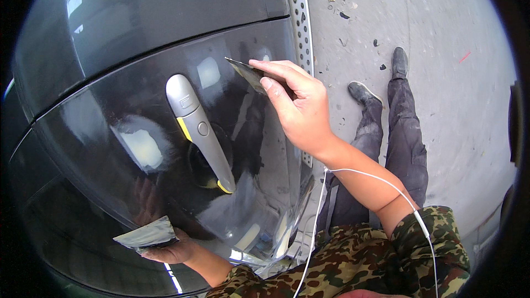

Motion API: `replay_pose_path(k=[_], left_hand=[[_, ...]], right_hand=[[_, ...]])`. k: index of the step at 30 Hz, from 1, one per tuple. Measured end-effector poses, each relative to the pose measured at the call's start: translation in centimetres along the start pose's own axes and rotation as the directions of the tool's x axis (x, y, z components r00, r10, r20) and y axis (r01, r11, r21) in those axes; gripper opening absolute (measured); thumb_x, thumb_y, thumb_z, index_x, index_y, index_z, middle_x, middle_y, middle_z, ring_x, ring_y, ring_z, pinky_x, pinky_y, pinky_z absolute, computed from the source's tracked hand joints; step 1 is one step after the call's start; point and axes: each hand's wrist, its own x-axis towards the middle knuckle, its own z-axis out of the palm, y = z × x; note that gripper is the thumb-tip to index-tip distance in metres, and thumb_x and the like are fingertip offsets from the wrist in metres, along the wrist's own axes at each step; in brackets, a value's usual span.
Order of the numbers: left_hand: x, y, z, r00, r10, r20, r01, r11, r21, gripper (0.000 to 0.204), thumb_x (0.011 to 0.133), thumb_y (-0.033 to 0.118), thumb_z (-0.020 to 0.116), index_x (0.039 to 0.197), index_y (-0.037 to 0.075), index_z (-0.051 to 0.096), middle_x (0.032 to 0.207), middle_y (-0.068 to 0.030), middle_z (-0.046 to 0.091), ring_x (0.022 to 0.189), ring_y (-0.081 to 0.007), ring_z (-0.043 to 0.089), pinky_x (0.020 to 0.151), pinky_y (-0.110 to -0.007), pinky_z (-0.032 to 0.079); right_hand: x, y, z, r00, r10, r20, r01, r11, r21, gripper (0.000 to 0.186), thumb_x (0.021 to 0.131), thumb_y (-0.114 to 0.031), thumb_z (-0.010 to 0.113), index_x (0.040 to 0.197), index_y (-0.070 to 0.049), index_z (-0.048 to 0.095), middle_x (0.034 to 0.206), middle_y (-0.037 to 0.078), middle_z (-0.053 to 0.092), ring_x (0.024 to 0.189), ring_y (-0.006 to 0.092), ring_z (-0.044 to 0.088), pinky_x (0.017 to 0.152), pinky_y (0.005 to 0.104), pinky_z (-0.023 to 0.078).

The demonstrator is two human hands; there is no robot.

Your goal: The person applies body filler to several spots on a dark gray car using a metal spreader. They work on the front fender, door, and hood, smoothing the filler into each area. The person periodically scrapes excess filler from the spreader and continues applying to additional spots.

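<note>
- Clearly, the right hand pinches a thin spreader, one o'clock from the grey handle; should feel light, springy; hold its rear edge;
- left hand grips a smeared plate, seven o'clock; perhaps stiff, edge-held.

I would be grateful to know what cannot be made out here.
Head view:
Bare left hand: partly hidden by the flat, paste-smeared grey plate.
Thin dark spreader: near end hidden by the bare right hand.
Thin white cable: cut off by the lower edge.
Glossy dark car body: left side cut off by the black rim.
</note>
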Motion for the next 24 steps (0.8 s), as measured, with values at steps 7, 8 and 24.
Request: replay_pose_path(k=[7,8,24], left_hand=[[-0.6,0.7,1.2,1.000,0.014,0.002,-0.014,0.973,0.229,0.060,0.106,0.022,0.053,0.157,0.002,0.029,0.157,-0.0223,0.038,0.139,-0.0394,0.047,0.117,-0.051,0.042],[-0.3,1.0,1.5,0.995,0.012,0.100,-0.042,0.952,0.303,0.059,0.108,0.030,0.049,0.156,0.000,0.032,0.157,-0.0219,0.040,0.139,-0.0384,0.047,0.118,-0.052,0.042],[0.9,2.6,8.3,0.942,-0.229,0.245,0.135,0.928,0.347,0.075,0.103,0.051,0.052,0.145,-0.010,0.040,0.141,-0.0394,0.050,0.125,-0.0541,0.058,0.104,-0.066,0.051]], right_hand=[[-1.2,-2.1,1.5,0.969,0.165,0.185,-0.199,0.962,0.185,0.026,0.100,-0.004,0.061,0.123,0.002,0.070,0.103,0.006,0.072,0.095,0.0110,0.064,0.085,0.0265,0.052],[-1.6,-2.4,1.8,0.973,0.202,0.108,-0.221,0.954,0.201,0.026,0.101,-0.006,0.062,0.124,0.001,0.070,0.104,0.006,0.072,0.095,0.0106,0.065,0.085,0.0264,0.053],[-4.2,-3.3,1.6,0.952,0.283,0.121,-0.306,0.910,0.279,0.031,0.100,-0.008,0.066,0.129,0.002,0.069,0.114,0.008,0.073,0.099,0.0106,0.065,0.091,0.0272,0.053]])
